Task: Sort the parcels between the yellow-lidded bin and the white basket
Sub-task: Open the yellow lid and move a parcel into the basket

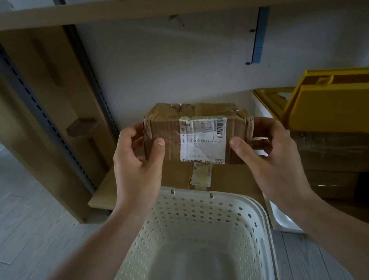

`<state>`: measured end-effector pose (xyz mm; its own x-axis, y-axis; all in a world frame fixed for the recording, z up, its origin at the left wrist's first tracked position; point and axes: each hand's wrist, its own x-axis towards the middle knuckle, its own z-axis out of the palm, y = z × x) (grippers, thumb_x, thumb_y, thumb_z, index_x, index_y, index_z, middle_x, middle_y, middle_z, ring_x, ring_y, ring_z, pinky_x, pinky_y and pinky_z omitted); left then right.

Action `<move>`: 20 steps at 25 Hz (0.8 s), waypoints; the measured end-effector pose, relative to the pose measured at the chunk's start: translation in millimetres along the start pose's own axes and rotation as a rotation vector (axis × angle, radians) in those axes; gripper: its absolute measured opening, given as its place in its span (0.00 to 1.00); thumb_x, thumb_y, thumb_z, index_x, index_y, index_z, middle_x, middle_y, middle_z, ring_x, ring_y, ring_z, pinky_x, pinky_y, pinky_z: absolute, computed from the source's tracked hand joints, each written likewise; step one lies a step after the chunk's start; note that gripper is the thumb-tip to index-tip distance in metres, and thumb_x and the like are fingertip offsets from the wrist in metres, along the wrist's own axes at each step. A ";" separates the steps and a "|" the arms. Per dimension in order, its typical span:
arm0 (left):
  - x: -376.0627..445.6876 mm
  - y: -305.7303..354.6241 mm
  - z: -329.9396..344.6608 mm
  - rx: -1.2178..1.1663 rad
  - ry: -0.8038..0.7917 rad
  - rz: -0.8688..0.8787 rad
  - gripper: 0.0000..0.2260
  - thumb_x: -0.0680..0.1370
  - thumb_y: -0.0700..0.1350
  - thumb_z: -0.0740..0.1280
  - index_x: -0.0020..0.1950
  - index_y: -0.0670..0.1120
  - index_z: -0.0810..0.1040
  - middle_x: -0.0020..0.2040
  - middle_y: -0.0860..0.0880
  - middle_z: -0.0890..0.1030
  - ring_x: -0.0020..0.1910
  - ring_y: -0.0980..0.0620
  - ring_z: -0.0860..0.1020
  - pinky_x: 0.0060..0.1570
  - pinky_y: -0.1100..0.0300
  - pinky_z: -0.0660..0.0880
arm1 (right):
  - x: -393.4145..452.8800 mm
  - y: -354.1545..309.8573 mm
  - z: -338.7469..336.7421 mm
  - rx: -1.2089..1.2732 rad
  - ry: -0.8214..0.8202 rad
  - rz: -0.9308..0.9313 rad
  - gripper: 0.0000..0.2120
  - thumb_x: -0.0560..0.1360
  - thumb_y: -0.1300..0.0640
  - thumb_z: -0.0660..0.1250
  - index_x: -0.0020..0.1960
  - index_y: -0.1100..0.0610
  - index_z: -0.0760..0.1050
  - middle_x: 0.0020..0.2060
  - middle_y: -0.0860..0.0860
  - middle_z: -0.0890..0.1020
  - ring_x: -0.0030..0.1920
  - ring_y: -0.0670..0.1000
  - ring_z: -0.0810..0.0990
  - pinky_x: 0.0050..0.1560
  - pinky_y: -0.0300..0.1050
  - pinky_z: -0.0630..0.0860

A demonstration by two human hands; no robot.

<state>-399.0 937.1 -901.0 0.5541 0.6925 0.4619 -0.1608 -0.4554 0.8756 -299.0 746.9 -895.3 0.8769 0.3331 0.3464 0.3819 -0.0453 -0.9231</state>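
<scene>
A worn brown cardboard parcel [169, 132] with a white shipping label is held up at the centre of the view. My left hand [136, 166] grips its left end and my right hand [270, 153] grips its right end. Below and in front of it stands the white perforated basket [252, 215], with nothing visible inside. The bin with the yellow lid [336, 106] stands at the right, its lid raised, and several brown parcels [334, 152] are stacked inside it.
A flat cardboard sheet [231, 178] lies on a low wooden shelf [102, 193] behind the basket. A wooden shelf board [163, 4] runs overhead. Grey slotted uprights [34, 104] and cardboard panels stand at the left. Pale plank floor [14, 205] lies to the left.
</scene>
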 end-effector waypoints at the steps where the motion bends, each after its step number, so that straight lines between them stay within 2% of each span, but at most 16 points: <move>1: 0.7 0.1 -0.3 -0.007 -0.001 -0.006 0.09 0.81 0.42 0.69 0.60 0.48 0.76 0.49 0.52 0.83 0.46 0.54 0.83 0.46 0.54 0.83 | -0.2 0.3 0.0 0.003 0.000 0.016 0.17 0.71 0.44 0.72 0.58 0.45 0.74 0.46 0.40 0.84 0.50 0.41 0.84 0.48 0.46 0.85; 5: 1.7 -1.3 -3.4 0.006 -0.008 -0.008 0.05 0.81 0.44 0.68 0.56 0.50 0.77 0.45 0.53 0.83 0.42 0.54 0.82 0.40 0.61 0.80 | -2.1 0.8 0.8 -0.006 -0.026 0.064 0.19 0.71 0.39 0.67 0.59 0.46 0.75 0.45 0.46 0.85 0.48 0.48 0.86 0.48 0.51 0.85; 6: 1.9 -1.8 -4.7 0.014 -0.006 -0.017 0.03 0.82 0.44 0.68 0.55 0.50 0.77 0.43 0.52 0.82 0.40 0.53 0.80 0.39 0.60 0.79 | -2.6 1.3 1.1 -0.013 -0.034 0.078 0.20 0.72 0.39 0.66 0.60 0.47 0.76 0.45 0.45 0.85 0.47 0.48 0.86 0.47 0.52 0.85; 12: 3.3 -10.5 -15.7 0.062 -0.023 -0.151 0.01 0.82 0.45 0.68 0.52 0.51 0.79 0.44 0.44 0.83 0.45 0.40 0.80 0.46 0.39 0.80 | -6.9 14.7 9.2 -0.040 -0.130 0.202 0.10 0.80 0.46 0.65 0.58 0.48 0.78 0.43 0.42 0.86 0.46 0.44 0.85 0.47 0.53 0.85; 18: 4.5 -16.9 -28.7 0.104 -0.057 -0.236 0.01 0.82 0.44 0.68 0.52 0.50 0.79 0.44 0.49 0.82 0.46 0.46 0.81 0.50 0.42 0.81 | -8.3 19.1 20.0 -0.043 -0.177 0.233 0.05 0.81 0.48 0.66 0.55 0.47 0.77 0.44 0.44 0.86 0.46 0.46 0.85 0.46 0.49 0.85; 20: 5.1 -23.3 -33.9 0.162 -0.113 -0.291 0.01 0.82 0.44 0.67 0.52 0.49 0.79 0.45 0.47 0.82 0.47 0.46 0.81 0.51 0.43 0.81 | -9.0 22.9 22.6 -0.012 -0.223 0.338 0.05 0.81 0.51 0.67 0.55 0.50 0.77 0.46 0.49 0.86 0.46 0.50 0.86 0.44 0.48 0.85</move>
<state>-420.1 970.2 -914.3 0.6462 0.7441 0.1695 0.1439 -0.3370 0.9304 -304.7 764.2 -923.3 0.8697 0.4931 -0.0226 0.0870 -0.1982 -0.9763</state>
